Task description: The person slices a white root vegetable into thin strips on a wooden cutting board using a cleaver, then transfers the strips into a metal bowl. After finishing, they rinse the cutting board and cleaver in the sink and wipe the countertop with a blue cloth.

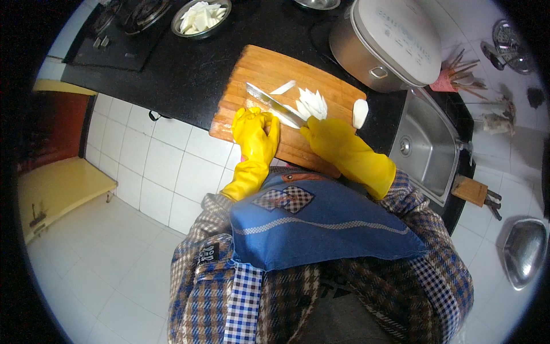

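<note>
Both my hands wear yellow rubber gloves. My right hand [333, 139] grips a kitchen knife [275, 103], whose blade lies across a wooden cutting board [253, 64], pointing up and left. Just left of the blade, my left hand [256, 133] has its fingers bent down on the board's near-left part; what lies under them is mostly hidden, with some white vegetable showing between hand and blade. Beyond the knife lie a pile of white vegetable slices [312, 103] and a single slice [283, 87]. A larger white piece [360, 113] rests at the board's right edge.
A metal bowl [174, 23] of white slices stands at the back left, near a gas stove [116, 47]. A rice cooker [361, 56] stands behind the board's right side, and a steel sink [434, 159] is set in the counter farther right. Another metal bowl [320, 4] is partly visible at the top.
</note>
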The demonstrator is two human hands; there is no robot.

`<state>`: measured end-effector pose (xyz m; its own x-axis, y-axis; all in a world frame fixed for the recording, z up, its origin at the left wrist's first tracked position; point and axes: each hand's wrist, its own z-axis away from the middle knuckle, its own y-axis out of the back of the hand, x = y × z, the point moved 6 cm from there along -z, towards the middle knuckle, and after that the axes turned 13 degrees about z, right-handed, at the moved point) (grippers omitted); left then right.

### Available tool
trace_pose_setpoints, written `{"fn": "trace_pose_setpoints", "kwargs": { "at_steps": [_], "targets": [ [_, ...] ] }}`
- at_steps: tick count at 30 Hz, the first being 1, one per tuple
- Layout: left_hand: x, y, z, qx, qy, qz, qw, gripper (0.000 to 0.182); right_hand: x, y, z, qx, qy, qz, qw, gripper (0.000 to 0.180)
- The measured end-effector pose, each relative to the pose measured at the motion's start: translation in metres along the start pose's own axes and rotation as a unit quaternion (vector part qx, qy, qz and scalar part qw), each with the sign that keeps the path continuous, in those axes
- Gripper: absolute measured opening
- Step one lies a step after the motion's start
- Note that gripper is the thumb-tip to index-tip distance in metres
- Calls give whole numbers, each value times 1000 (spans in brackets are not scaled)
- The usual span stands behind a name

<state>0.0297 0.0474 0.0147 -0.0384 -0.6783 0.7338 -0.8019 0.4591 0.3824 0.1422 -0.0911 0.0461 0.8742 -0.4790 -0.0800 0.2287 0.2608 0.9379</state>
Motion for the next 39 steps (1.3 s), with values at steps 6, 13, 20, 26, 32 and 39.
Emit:
{"fn": "trace_pose_setpoints", "kwargs": {
  "at_steps": [6, 13, 20, 26, 32, 39],
  "targets": [
    [-3, -2, -1, -7, 12, 3, 1000, 13, 4, -11, -4, 20, -1, -26, 999, 35],
    [-4, -2, 1, -30, 36, 2, 999, 13, 4, -4, -1, 44, -5, -21, 999, 34],
    [0, -1, -2, -3, 6, 1, 1000, 14, 3, 2, 2, -2, -23, -1, 1000, 35],
    [-4, -4, -2, -37, 32, -3, 999, 14, 6, -6, -2, -21, -27, -5, 999, 35],
    [8, -1, -4, -20, -5, -15, 1000, 17, 7, -15, -7, 39, 25, 18, 999, 26],
    [18, -21, -12, -103, -49, -20, 993, 21, -15, 41, 16, 383, 30, 40, 923, 24]
  ]
}}
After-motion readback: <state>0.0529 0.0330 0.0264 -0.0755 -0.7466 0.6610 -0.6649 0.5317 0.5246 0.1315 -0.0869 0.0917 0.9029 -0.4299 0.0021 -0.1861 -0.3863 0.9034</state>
